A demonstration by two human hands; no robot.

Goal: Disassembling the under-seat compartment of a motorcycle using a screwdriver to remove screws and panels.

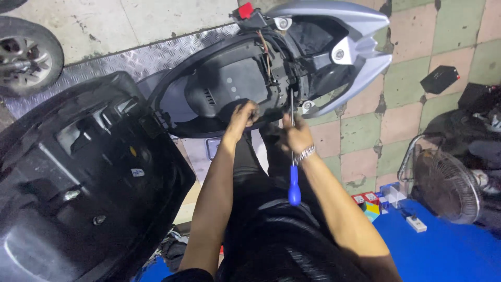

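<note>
A scooter stands before me with its seat flipped up at the left and its black under-seat tub exposed. My left hand grips the near rim of the tub, fingers curled on it. My right hand, with a metal watch on the wrist, holds a screwdriver by its shaft. The blue handle hangs down toward me and the tip points up at the tub's right edge. The silver tail fairing is just beyond my right hand.
A second wheel sits at the far left on a checker-plate ramp. A floor fan stands at the right by a blue surface with small boxes. A black box lies on the tiled floor.
</note>
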